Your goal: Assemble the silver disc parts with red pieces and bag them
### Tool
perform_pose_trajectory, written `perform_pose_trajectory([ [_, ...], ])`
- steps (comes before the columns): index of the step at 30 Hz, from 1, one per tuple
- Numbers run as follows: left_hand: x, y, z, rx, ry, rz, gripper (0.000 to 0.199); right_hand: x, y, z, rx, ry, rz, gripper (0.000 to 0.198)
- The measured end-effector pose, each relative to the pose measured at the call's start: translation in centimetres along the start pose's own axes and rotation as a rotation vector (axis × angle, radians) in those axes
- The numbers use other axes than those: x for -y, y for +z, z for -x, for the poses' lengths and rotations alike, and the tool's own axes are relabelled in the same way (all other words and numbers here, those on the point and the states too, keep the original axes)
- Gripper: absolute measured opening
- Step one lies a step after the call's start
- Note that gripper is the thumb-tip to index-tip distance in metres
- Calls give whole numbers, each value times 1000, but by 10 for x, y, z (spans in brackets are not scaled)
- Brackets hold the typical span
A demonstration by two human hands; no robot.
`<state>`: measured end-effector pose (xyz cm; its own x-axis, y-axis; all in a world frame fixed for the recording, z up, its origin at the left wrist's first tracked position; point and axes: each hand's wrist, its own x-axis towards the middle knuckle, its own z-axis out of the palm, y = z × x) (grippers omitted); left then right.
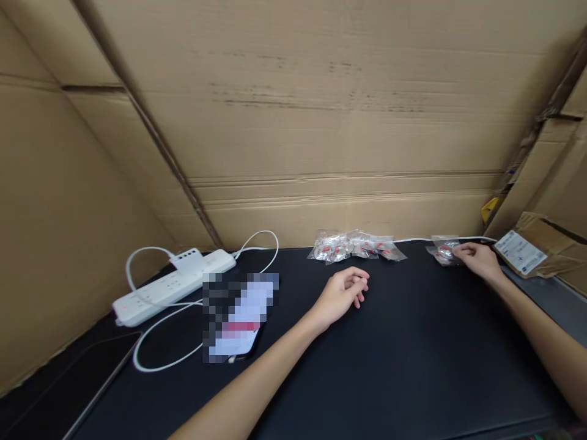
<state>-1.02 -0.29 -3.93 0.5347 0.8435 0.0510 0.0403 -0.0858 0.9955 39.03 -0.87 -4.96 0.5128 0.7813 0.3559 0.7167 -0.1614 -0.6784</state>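
Note:
My right hand [479,260] is at the far right of the black table, thumb and fingers pinched at the edge of a small clear plastic bag [444,252] with red and silvery contents. What exactly is inside the bag is too small to make out. My left hand [342,294] rests near the middle, its fingers loosely curled and slightly apart, with nothing visible in it. Just beyond it, against the cardboard wall, lies a row of similar clear plastic bags [353,245] with red and silvery pieces.
A white power strip [174,287] with white cables lies at the left, beside a phone [245,318] whose screen is pixelated. A dark flat panel [77,391] occupies the near left corner. Cardboard walls [343,122] enclose the table [389,366]. A labelled cardboard box [550,244] sits at right.

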Motion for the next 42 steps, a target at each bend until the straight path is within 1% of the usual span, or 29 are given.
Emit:
perform_pose_trajectory([
  [4,-3,-2,1,15,-15,-21,21,-15,1,-10,-35,2,165,37],
  [6,-5,-2,2,14,-18,-29,21,-17,2,-12,-27,-15,191,41],
  [8,-6,-1,2,9,-19,-35,20,-18,5,-11,-6,-60,211,45],
  [10,-5,0,2,8,-20,-37,18,-16,7,-7,48,-149,276,45],
  [12,-5,0,1,10,-22,-38,17,-10,8,-1,80,-255,410,44],
  [13,-4,0,0,11,-23,-37,17,-5,8,2,60,-302,488,44],
  [14,-3,0,-1,11,-23,-35,17,1,8,6,3,-346,553,45],
  [16,-2,-1,-2,9,-27,-29,17,21,9,15,-116,-464,602,45],
  [17,-2,-1,-3,10,-31,-24,17,33,12,21,-143,-530,582,43],
  [18,-2,-2,-3,12,-34,-21,17,46,17,27,-132,-607,547,40],
  [19,-2,-2,-3,16,-38,-20,17,59,24,33,-85,-691,512,39],
  [20,-2,-2,-3,21,-39,-23,18,72,32,39,-7,-777,490,39],
  [22,-2,-4,-2,34,-34,-34,18,92,52,49,125,-885,470,43],
  [23,-1,-4,-1,41,-29,-38,18,98,63,52,149,-902,461,50],
  [25,1,-6,0,55,-22,-37,20,106,79,54,173,-872,452,51],
  [27,3,-7,1,65,-19,-20,24,106,86,54,214,-847,426,41],
  [29,4,-8,2,72,-20,-8,29,104,83,54,250,-878,401,31],
  [31,3,-8,2,71,-23,-4,32,102,75,58,211,-916,382,28],
  [32,2,-8,2,68,-24,-5,33,103,70,60,171,-916,332,27],
  [35,-4,-5,3,54,-24,-17,36,109,57,71,63,-936,88,20],
  [37,-9,-2,5,59,-48,5,39,118,52,79,-2,-960,-55,14],
  [41,-19,8,12,112,-158,159,50,137,50,102,-129,-923,-217,13],
  [42,-22,10,14,127,-169,220,52,142,50,109,-137,-923,-250,15],
])
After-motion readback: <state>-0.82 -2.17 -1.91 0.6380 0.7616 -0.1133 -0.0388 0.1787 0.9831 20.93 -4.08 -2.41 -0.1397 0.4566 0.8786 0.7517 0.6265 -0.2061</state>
